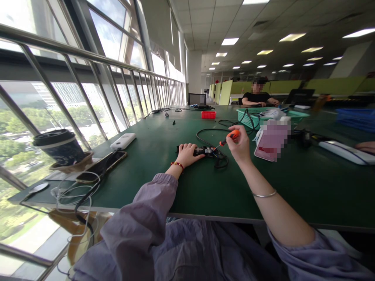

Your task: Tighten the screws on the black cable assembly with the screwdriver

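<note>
On the green table, my left hand [186, 155] is closed over a small dark device [200, 151] with a cable, pressing it to the surface. Its right end shows exposed parts. My right hand [240, 146] grips the orange and black handle of a screwdriver [233, 135]. The screwdriver slants down to the left, and its tip is at the device's exposed end; whether it touches a screw is too small to tell. A black cable [222, 162] loops beside the device and runs up behind my right hand.
A red box [208, 114] and a green basket [243, 117] stand farther back. A pink phone [271, 142] leans at the right. At the left are a coffee cup [60, 147], a white power bank [123, 141], a phone [102, 167] and cables. A person [259, 97] sits opposite.
</note>
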`<state>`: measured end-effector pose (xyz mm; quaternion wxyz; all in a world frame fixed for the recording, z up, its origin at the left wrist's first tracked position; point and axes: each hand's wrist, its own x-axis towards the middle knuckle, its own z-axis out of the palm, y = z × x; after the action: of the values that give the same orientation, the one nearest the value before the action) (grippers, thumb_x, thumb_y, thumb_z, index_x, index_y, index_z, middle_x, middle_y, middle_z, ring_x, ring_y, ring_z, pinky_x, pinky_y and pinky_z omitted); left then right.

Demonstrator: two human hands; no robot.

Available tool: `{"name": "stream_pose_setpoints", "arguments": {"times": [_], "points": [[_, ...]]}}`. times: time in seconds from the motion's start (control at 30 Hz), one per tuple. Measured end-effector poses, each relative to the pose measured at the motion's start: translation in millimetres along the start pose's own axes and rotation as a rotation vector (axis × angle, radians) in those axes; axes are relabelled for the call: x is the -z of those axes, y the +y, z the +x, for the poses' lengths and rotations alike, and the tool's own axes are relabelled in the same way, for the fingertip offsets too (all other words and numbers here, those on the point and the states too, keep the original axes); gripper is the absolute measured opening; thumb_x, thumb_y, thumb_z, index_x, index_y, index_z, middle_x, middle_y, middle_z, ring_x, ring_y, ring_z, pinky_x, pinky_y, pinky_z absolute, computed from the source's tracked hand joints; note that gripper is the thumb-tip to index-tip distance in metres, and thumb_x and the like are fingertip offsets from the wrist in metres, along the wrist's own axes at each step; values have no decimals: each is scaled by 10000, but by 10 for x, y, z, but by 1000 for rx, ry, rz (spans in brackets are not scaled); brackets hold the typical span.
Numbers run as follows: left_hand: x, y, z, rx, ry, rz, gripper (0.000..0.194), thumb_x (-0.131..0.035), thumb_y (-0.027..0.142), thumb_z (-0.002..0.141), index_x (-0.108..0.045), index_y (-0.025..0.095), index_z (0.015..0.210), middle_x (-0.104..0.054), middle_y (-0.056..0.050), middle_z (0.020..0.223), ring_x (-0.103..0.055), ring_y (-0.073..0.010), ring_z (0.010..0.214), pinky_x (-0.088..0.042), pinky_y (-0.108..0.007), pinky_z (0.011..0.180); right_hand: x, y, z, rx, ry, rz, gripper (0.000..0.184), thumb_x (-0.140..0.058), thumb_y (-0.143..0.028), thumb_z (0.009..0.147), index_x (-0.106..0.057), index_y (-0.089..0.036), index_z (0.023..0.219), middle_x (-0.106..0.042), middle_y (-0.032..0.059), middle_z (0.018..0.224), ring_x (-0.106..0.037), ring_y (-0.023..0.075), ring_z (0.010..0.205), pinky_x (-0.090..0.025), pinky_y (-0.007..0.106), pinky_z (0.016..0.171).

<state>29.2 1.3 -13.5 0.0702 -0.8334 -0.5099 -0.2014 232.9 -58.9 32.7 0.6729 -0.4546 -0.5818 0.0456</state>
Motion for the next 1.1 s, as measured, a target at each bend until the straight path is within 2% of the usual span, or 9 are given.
{"name": "stream_pose_setpoints", "arguments": {"times": [0.1,0.27,0.37,0.47,0.6,0.7,0.8,0.9,1.1], "points": [[8,1,-2,-1,-7,4,523,-485,649,828,-569,211,1102,-600,-89,1093,-498,-274,1078,-262,-427,1004,1,27,8,-68,20,4,312,-583,-383,706,-548,-218,969,-556,-32,710,-515,135,600,-404,257,585],[9,-2,-5,-1,-4,-5,513,-489,644,828,-570,218,1102,-601,-91,1098,-496,-281,1084,-262,-436,1006,11,20,24,-115,28,-76,252,-526,-422,756,-563,-208,627,-541,-11,582,-498,144,588,-396,278,613],[7,-2,-7,2,-3,-12,503,-489,643,828,-570,228,1100,-600,-85,1098,-493,-280,1089,-259,-437,1009,8,26,25,-56,-11,-24,148,-533,-318,706,-599,-209,780,-541,-28,636,-490,136,579,-396,273,598],[16,4,-11,7,-7,-17,504,-495,640,827,-571,226,1105,-598,-81,1092,-491,-276,1087,-260,-433,1011,11,36,28,-24,-18,58,255,-501,-341,728,-587,-210,930,-548,-26,691,-528,147,637,-417,279,634],[25,13,-18,16,-17,-8,515,-505,633,829,-570,218,1128,-587,-87,1105,-483,-269,1085,-258,-426,1018,26,12,26,-103,-23,-33,331,-479,-488,783,-625,-194,732,-499,-19,558,-499,154,570,-384,290,597],[19,22,-21,23,-5,-7,517,-521,625,826,-573,228,1153,-551,-89,1178,-454,-271,1122,-258,-420,1025,22,-5,12,-72,-45,-68,330,-483,-457,788,-621,-193,646,-548,1,587,-517,153,594,-382,288,610],[9,39,-24,-5,30,1,484,-532,594,836,-578,261,1184,-500,-82,1266,-411,-277,1182,-239,-425,1046,6,3,1,7,-70,-26,208,-548,-340,723,-630,-201,855,-584,-10,705,-525,142,620,-402,272,612],[-4,59,-23,-25,53,28,459,-532,530,862,-556,267,1238,-468,-92,1314,-378,-276,1228,-217,-430,1068,-3,10,-3,19,-66,3,355,-605,-349,686,-569,-214,1013,-580,-17,782,-522,131,618,-402,257,580],[-22,84,1,-14,18,28,448,-499,384,910,-480,243,1335,-512,-93,1295,-392,-260,1244,-176,-433,1114,2,-32,-22,-36,-87,-167,280,-548,-465,772,-599,-206,675,-512,-19,565,-493,142,565,-380,274,593]]}}
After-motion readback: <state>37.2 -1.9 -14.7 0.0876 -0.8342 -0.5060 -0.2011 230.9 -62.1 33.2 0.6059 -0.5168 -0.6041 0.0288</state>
